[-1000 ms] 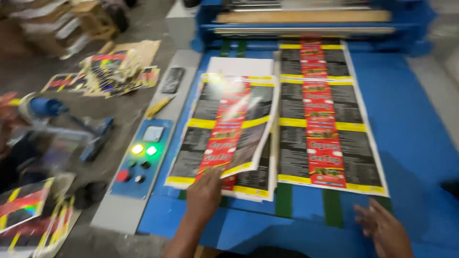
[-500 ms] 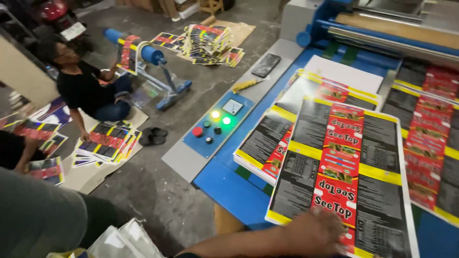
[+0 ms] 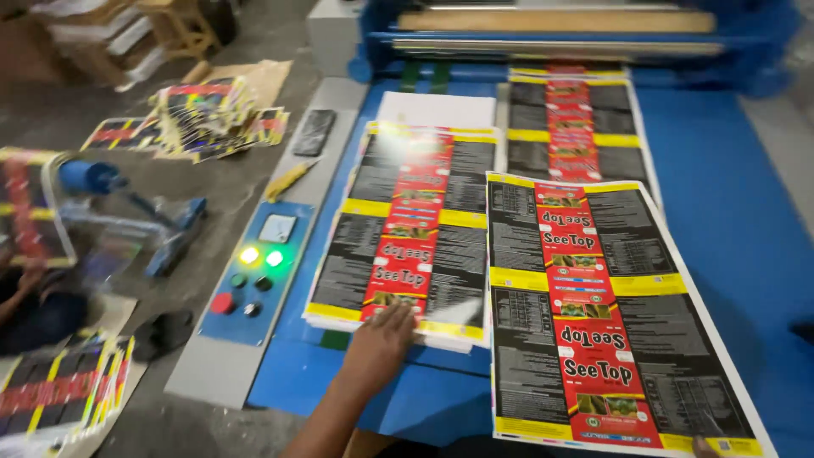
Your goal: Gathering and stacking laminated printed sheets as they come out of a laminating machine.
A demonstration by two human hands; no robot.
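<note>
My left hand [image 3: 381, 339] lies flat with spread fingers on the near edge of a stack of glossy printed sheets [image 3: 407, 229], black panels with red and yellow bands, on the blue machine table [image 3: 729, 212]. To the right of the stack lies a single printed sheet [image 3: 593, 314], its near edge reaching past the table's front. Only a fingertip of my right hand [image 3: 702, 444] shows at the bottom edge, on that sheet's near right corner. A further printed sheet [image 3: 577, 127] lies beyond, toward the roller [image 3: 551, 21].
A control panel [image 3: 254, 280] with lit yellow and green lamps and a red button sits left of the stack. A dark phone [image 3: 314, 131] and yellow cutter [image 3: 288, 180] lie on the grey ledge. Sheet piles [image 3: 212, 114] and a seated person [image 3: 34, 305] occupy the floor left.
The view has swung back over the table. The single sheet has moved right and now lies beside the stack. My left hand now rests on the stack's near edge.
</note>
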